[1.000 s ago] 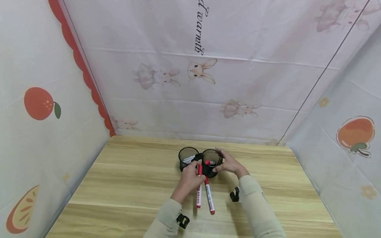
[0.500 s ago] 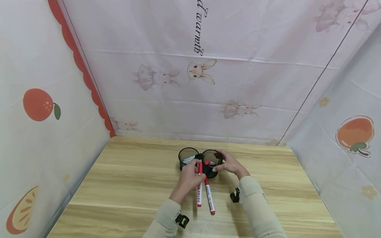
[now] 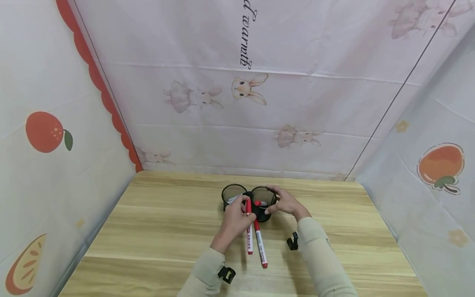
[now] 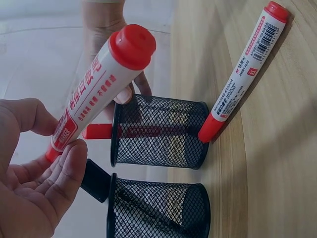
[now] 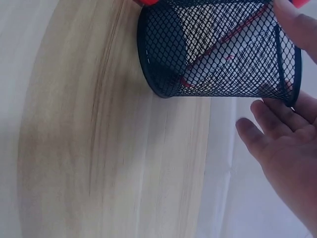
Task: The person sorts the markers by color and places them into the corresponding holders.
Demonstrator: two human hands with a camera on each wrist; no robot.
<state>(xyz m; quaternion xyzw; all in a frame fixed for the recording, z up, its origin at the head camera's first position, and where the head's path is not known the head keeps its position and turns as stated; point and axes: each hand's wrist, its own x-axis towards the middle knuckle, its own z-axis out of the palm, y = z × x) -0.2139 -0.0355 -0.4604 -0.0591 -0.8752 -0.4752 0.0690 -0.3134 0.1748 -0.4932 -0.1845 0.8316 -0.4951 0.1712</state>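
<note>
Between thumb and fingers, my left hand [image 3: 234, 218] pinches a white whiteboard marker [image 4: 91, 94] with red ends, held slanted in front of the cups. My right hand [image 3: 287, 204] grips the rim of the right black mesh pen cup [image 5: 223, 87], thumb at the front and fingers round the far side. Inside that cup stands a red marker [image 4: 99, 131], leaning. Another red whiteboard marker [image 3: 261, 245] lies on the table, its cap end by the cup's base. Beside it is the left mesh cup [image 4: 158, 213], holding at least one pen with a black cap [image 4: 95, 181].
The wooden tabletop [image 3: 167, 222] extends to both sides of the cups. A printed cloth wall [image 3: 208, 148] stands close behind them, with more cloth walls at left and right. Black camera mounts [image 3: 226, 274] sit at both wrists.
The marker in my left hand has risen slightly, its lower end moving up and a little right. My right hand keeps its hold on the cup; the marker on the table has not moved.
</note>
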